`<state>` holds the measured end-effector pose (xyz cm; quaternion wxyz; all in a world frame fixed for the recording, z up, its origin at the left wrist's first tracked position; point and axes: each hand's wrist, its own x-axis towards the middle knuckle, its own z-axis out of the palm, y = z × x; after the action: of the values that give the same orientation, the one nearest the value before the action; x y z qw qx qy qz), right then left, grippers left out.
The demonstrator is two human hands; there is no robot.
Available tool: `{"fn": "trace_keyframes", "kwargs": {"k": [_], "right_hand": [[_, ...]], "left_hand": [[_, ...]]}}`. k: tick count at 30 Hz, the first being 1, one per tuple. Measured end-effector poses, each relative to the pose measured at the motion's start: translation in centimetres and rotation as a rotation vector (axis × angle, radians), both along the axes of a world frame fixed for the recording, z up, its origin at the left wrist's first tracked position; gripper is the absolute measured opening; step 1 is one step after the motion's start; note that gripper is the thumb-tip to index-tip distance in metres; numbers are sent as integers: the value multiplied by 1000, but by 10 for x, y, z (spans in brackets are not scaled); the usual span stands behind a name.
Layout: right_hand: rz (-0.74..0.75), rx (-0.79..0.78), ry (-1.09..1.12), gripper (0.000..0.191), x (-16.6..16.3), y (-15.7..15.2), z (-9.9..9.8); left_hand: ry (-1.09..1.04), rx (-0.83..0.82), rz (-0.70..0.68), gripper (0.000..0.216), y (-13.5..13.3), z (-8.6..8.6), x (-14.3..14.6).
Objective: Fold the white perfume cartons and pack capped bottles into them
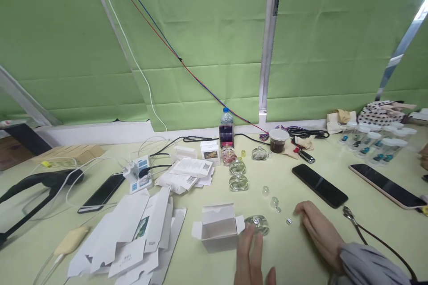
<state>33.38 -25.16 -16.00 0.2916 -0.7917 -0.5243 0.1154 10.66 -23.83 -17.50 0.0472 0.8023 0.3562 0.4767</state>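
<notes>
Glass bottle (257, 224): near centre of surface (374, 205), just right of open white box (217, 227). Left hand (250, 256): fingers outstretched, tips touching bottle. Right hand (317, 229): flat, empty, right of bottle. Box lettering unreadable.

- left hand (251, 258): wrist cut off by the bottom edge.
- glass bottle (261, 225): partly hidden behind the left hand.
- water bottle (226, 118): label blurred.
- small piece (289, 221) beside right hand (317, 231): too small to tell.
</notes>
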Motion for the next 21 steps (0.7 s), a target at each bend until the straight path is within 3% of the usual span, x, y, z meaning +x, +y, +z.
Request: {"fn": "trace_keyframes", "kwargs": {"k": [4,11,15,21], "right_hand": [[-26,-26,-75,23,-15,4,-7],[17,-49,-128,20,-15,6,-10],[39,-44,-109,20,-14,4,-7],[81,18,-16,11,-16,2,4]], "left_hand": [[-11,-58,22,73,4,1,29],[21,-411,132,64,14,-2,36],[-84,-593,83,54,20,-5,30],[-157,-731,-72,46,21,1,28]]}}
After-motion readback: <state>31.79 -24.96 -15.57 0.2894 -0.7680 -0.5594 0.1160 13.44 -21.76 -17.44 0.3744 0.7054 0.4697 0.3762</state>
